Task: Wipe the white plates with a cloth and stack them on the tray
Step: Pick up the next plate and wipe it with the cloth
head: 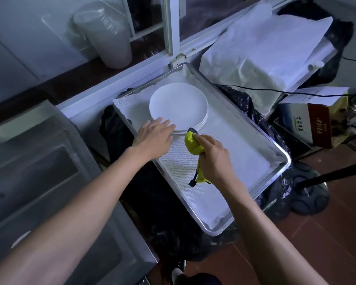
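A stack of white plates (178, 104) stands at the far end of a metal tray (275, 145) lined with a white mesh mat. My left hand (153, 136) rests with straight fingers on the near rim of the top plate. My right hand (211, 156) grips a bunched yellow-green cloth (193, 144) with a dark edge. The cloth's tip touches the stack's near edge, and its tail hangs below my wrist over the mat.
A steel sink (39, 171) lies to the left. Behind the tray runs a white window frame (173, 38), with a plastic-wrapped stack of containers (109, 38) on the sill. White sheets (265, 54), a cardboard box (308, 120) and a black cable sit to the right.
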